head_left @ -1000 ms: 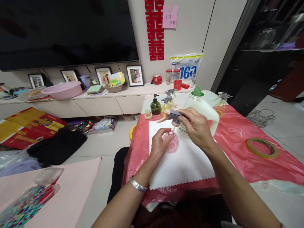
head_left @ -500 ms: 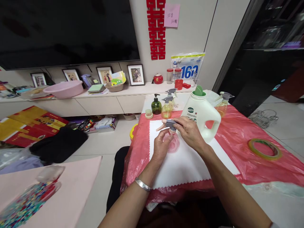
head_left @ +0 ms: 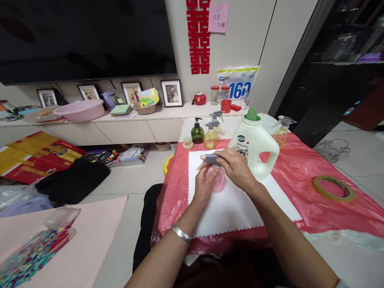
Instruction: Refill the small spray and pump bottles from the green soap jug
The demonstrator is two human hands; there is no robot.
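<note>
A pink spray bottle (head_left: 219,183) stands on the white scallop-edged mat (head_left: 228,218) in front of me. My left hand (head_left: 205,185) is closed around the bottle's neck. Fingers of my right hand (head_left: 237,166) grip the grey trigger head (head_left: 211,158) on top, whose pinkish nozzle points left. Whether the head is fully seated on the neck is hidden by my fingers. Just beyond my right hand is a large white jug (head_left: 255,138) with a green cap piece (head_left: 252,114) in its mouth. Behind the bottle stand a yellow spray bottle (head_left: 210,139) and a green pump bottle (head_left: 197,132).
Red plastic sheeting (head_left: 318,160) covers the table. A tape roll (head_left: 333,189) lies at the right, and another spray bottle (head_left: 281,134) stands behind the jug. A small round jar (head_left: 188,143) sits at the back left. At the left, a pink surface (head_left: 102,228) holds colourful beads (head_left: 33,256).
The trigger head has turned slightly between my right fingers, its nozzle shifting a little to the left. My left hand stays around the bottle's neck.
</note>
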